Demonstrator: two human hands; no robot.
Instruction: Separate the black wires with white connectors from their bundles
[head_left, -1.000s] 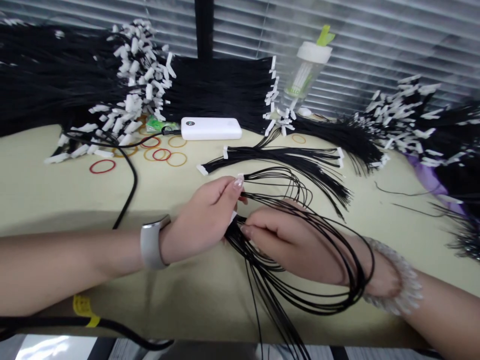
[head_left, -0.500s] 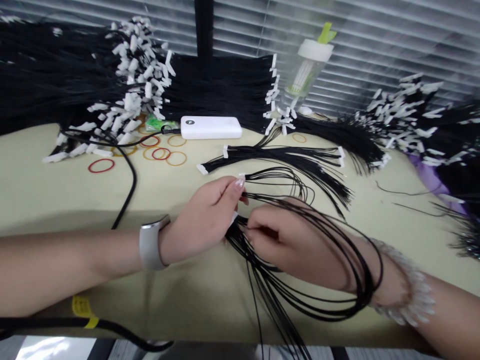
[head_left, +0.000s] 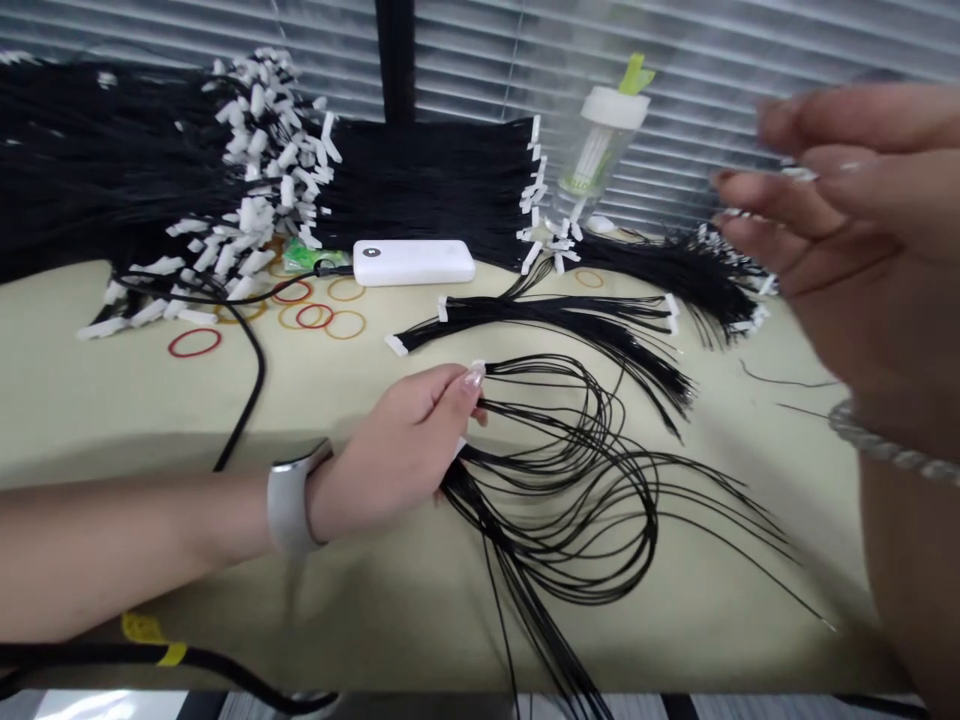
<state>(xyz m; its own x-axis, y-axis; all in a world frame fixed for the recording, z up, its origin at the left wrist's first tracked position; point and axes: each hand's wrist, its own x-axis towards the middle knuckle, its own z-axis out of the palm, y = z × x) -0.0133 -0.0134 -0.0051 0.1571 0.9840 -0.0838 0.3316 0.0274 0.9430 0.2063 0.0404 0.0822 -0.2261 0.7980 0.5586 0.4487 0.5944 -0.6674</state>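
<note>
I'm pinching a bundle of thin black wires (head_left: 570, 470) in my left hand (head_left: 405, 450), fingertips closed on the gathered ends, and the strands are fanning out in loose loops on the beige table (head_left: 90, 400) just to the right of that hand, with some trailing off the near edge. My right hand (head_left: 847, 250) is hovering up in the air, well above and to the right of the loops, fingers spread loosely and blurred; I cannot tell whether it is holding anything. Beyond the loops a second, straighter wire bunch (head_left: 570, 320) is lying flat, and further back from it a white power bank (head_left: 414, 262) is resting beside scattered rubber bands (head_left: 300, 310).
</note>
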